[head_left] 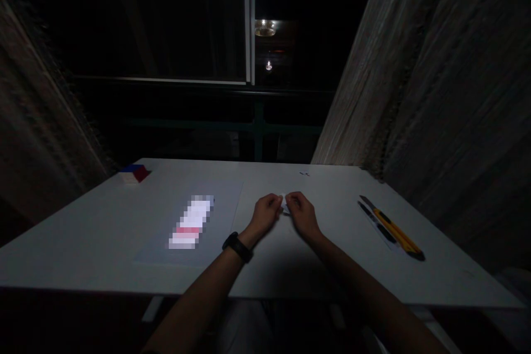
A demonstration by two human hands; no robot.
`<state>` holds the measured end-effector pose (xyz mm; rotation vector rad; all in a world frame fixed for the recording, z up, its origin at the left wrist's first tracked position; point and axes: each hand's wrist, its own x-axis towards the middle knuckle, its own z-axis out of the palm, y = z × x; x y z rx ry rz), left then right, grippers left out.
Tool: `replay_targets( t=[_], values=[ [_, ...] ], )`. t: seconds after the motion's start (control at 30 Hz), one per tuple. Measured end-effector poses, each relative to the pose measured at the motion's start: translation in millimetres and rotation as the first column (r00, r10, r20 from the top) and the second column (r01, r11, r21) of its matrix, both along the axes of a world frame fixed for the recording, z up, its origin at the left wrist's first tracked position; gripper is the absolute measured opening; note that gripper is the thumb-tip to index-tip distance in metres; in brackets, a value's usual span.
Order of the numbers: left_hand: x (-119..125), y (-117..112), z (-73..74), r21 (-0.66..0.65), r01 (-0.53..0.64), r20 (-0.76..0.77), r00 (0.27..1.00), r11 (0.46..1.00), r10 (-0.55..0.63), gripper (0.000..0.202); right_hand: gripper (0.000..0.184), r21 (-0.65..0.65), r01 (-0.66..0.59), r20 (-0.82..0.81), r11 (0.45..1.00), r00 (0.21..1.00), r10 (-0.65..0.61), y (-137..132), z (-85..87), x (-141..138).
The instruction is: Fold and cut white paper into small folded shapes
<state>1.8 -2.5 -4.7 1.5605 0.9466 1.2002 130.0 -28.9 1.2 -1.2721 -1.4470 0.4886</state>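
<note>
Over the middle of the white table, my left hand (266, 213) and my right hand (303, 213) are close together, fingertips pinched. Between them is a small white piece (284, 203) that looks like paper, gripped from both sides; the fingers hide most of it. A dark band (238, 246) circles my left wrist. To the left, a lit phone-shaped screen (191, 222), blurred out by pixels, lies on a large pale sheet (226, 227).
A yellow utility knife (397, 231) and a black-and-white pen (377, 221) lie at the right. A multicoloured cube (133, 173) sits at the far left corner. Tiny scraps (305, 173) lie near the back edge of the table (332, 282). Curtains (365, 66) hang either side.
</note>
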Motion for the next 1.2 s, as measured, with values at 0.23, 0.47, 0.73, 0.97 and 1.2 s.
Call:
replay_targets(
  t=[0.23,0.47,0.73,0.97,1.2],
  values=[
    [2.6,-0.5,0.0,-0.099,0.032,0.145,0.989,0.995,-0.018,0.035,0.031,0.013,-0.061,-0.092,0.998,0.994,0.062,1.7,0.9,1.0],
    [1.3,-0.2,1.0,-0.081,0.038,0.145,0.989,0.996,-0.026,0.033,0.033,-0.011,-0.097,-0.162,0.995,0.982,0.094,2.7,0.3,0.7],
    [0.7,0.4,0.5,-0.013,0.005,0.051,0.999,1.0,-0.004,0.033,0.034,-0.074,-0.166,-0.404,0.983,0.906,0.123,6.8,2.0,1.1],
    [1.3,1.1,0.2,-0.165,0.085,0.185,0.981,0.983,-0.054,0.038,0.038,-0.181,-0.261,-0.507,0.948,0.851,0.137,5.7,6.7,2.3],
    [1.3,5.6,-5.0,-0.146,0.038,0.163,0.987,0.989,-0.013,0.04,0.044,-0.077,-0.151,-0.232,0.986,0.964,0.13,5.3,3.5,4.5]
  ],
)
